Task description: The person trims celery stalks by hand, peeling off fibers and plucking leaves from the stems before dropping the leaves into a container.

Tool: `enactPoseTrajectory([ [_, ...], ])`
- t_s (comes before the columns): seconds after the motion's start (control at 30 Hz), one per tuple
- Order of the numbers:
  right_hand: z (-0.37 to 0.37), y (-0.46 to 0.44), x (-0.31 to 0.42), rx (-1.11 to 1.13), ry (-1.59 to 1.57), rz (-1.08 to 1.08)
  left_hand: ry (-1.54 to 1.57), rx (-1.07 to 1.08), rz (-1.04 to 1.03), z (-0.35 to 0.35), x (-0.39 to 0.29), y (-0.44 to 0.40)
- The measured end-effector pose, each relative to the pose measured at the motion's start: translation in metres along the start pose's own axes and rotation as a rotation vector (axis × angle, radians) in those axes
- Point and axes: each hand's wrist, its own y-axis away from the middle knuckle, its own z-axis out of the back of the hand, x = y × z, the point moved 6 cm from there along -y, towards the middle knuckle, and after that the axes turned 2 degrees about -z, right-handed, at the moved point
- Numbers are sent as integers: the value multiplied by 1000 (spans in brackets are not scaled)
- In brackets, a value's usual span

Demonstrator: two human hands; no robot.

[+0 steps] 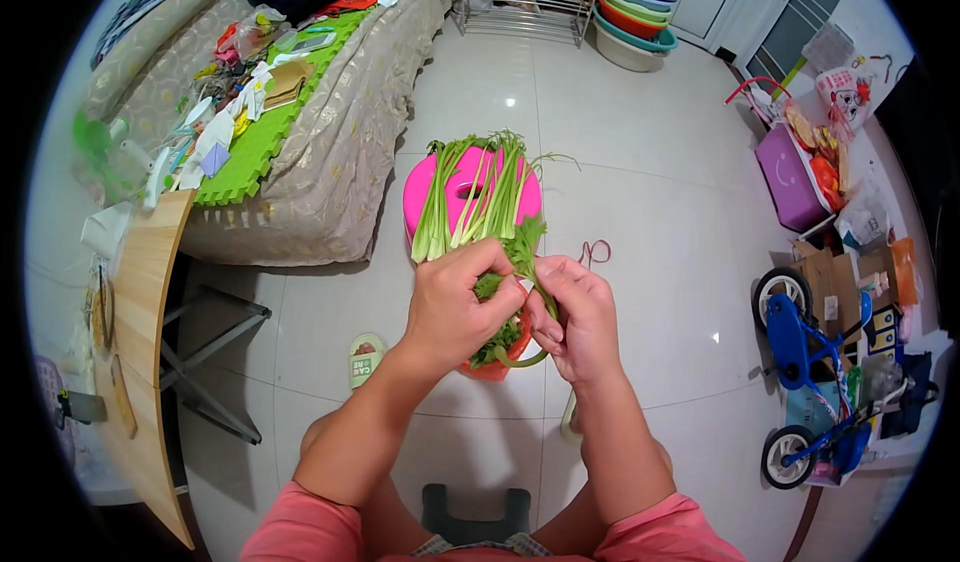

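Observation:
Celery stalks (pixel 478 197) lie side by side on a bright pink stool (pixel 420 187), leafy ends pointing away from me. Above an orange-red basket (pixel 490 371), both my hands are close together. My right hand (pixel 580 317) is closed around a leafy celery stalk (pixel 524 247), whose lower end bends below the fingers. Thumb and fingers of my left hand (pixel 455 297) pinch the same celery; their exact grip is partly hidden. Green celery leaves (pixel 493 350) fill the basket, mostly covered by my hands.
A red tie (pixel 595 252) lies on the tiled floor right of the stool. A covered sofa (pixel 330 162) with cluttered green mat stands left, beside a wooden board (pixel 150 292). At right are a blue children's bike (pixel 800 352) and purple bin (pixel 790 177). Stacked basins (pixel 635 22) stand behind.

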Motion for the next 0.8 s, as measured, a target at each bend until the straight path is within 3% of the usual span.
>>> enactPoseTrajectory([
  [0.3,-7,1,-3,2,66,12,-273,-146,-171,10,2,0],
  [0.37,-5,2,3,18,86,46,-39,-222,243,32,35,-4],
  [0.43,-4,2,6,32,108,80,147,-183,294,32,38,-7],
  [0.5,-3,1,7,-18,268,120,470,37,485,10,44,-2],
  [0.63,-8,1,3,-19,283,127,721,191,631,-5,43,8],
  [0.8,-5,-1,1,4,258,78,796,217,662,-4,42,8],
])
